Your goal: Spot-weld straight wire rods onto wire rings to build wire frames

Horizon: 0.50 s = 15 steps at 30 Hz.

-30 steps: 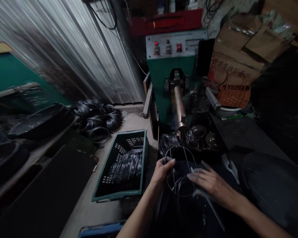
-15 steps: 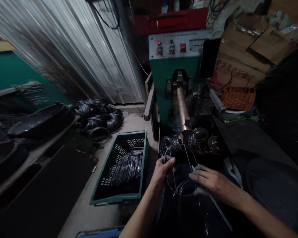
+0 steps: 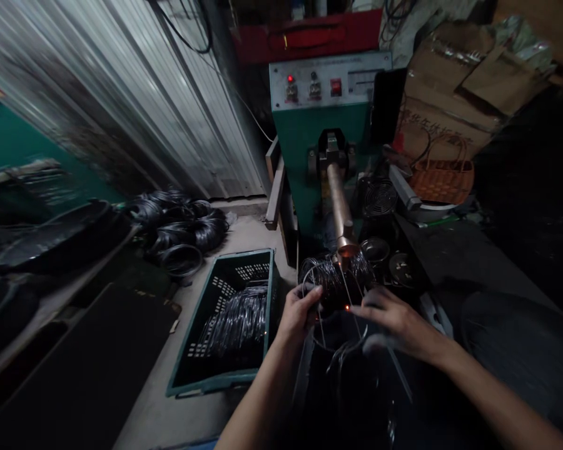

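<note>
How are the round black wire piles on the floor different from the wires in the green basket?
The wire coils are round loops, but the wires in the crate look like long, nearly straight pieces. The coils lie in a loose heap on the concrete floor, while the wires sit inside a slotted green crate. The coils look dull black; the crate wires look shinier. Both are dark, thin wire.

Left hand [image 3: 300,312] holding a wire hoop [image 3: 319,331], right hand [image 3: 396,322] beside it, dark wire coil [image 3: 333,281] below a copper rod [image 3: 340,212]
</note>
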### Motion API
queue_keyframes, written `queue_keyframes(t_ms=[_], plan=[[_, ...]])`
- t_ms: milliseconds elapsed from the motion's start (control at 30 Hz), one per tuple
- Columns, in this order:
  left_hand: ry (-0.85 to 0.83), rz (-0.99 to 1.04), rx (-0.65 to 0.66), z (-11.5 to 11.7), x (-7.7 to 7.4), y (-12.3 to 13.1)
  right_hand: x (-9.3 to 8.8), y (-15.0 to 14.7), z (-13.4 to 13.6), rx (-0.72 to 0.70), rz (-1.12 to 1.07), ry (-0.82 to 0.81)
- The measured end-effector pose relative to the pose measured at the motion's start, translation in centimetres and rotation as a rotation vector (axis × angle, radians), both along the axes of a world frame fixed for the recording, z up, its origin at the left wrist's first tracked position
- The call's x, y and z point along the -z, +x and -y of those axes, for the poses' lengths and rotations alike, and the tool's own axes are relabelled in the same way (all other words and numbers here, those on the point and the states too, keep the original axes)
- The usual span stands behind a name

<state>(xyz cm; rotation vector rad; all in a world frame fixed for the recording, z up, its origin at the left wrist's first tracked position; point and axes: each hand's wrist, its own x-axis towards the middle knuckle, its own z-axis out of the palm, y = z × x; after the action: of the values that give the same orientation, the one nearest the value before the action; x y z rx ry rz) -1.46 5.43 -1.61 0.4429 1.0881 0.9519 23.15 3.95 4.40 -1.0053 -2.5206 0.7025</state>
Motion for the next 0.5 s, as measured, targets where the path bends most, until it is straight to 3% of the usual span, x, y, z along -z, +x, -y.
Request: queue_keyframes(t_ms=[167,300,500], plan=[[0.106,-0.011,-0.078,-6.2,0.3,-0.2,3.1,-0.2,-6.6,0.516,-0.357,-0.368],[0.148,-0.001,-0.089,-10.0,0.8,0.1,4.3,-1.9,-10.5,0.542,-0.417,-0.471],[0.164,0.018,-0.081,-11.9,1.8,-0.3,4.9,-2.7,-12.2,0.555,-0.469,-0.499]])
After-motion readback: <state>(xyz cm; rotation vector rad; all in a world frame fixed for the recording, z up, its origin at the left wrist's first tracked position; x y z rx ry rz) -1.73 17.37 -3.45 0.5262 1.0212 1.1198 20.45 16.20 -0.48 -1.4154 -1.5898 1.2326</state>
